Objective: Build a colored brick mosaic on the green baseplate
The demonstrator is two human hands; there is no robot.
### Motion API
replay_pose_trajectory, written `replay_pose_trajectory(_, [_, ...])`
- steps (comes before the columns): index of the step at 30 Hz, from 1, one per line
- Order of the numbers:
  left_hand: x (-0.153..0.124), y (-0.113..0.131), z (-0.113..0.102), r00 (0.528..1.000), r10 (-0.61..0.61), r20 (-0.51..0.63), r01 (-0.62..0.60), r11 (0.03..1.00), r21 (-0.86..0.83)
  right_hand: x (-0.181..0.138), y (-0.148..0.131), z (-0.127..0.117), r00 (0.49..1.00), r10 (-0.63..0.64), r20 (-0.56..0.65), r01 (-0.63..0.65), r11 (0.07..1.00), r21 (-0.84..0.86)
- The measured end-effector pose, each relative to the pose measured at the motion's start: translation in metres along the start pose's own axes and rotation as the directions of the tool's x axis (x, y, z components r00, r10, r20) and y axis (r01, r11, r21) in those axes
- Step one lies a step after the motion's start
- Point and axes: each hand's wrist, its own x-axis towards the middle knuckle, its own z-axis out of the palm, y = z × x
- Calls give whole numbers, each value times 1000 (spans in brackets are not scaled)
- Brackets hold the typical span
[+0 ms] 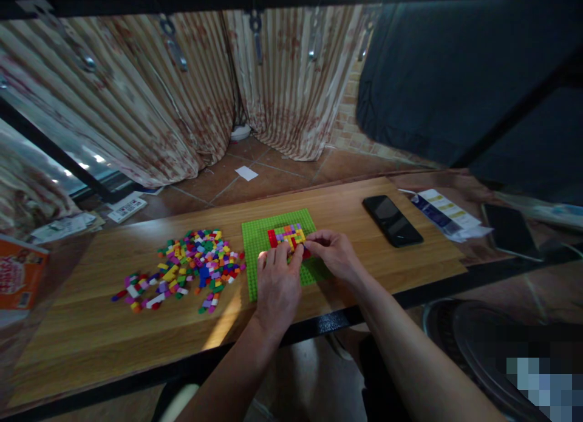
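A green studded baseplate (264,237) lies on the wooden table (91,325), with a small patch of red, yellow, orange and purple bricks (286,234) built on its far part. My left hand (277,283) rests on the plate's near half, fingers bent and tips touching the front edge of the patch. My right hand (332,252) comes in from the right, fingers pinched at a red brick (306,252) on the patch's near right corner. To the left lies a loose pile of small coloured bricks (186,270).
A black phone (392,220) lies to the right of the plate, with a folded leaflet (446,215) and a second dark device (510,231) beyond it. An orange box (18,273) sits at the far left. Curtains and tiled floor lie behind the table.
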Motion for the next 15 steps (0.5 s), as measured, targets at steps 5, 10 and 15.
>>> replay_pose_trajectory(5, [-1, 4, 4, 1000, -6, -25, 6, 1000, 5, 0, 4, 2, 1000, -1, -19, 1, 1000, -13])
replay_pose_trajectory(10, [-1, 7, 8, 999, -17, -37, 16, 999, -31, 1, 8, 2, 999, -16, -28, 14, 998, -62])
replay_pose_trajectory(15, [-3, 4, 9, 997, -26, -67, 15, 988, -155, 0, 6, 0, 1000, -12, -16, 10, 995, -98])
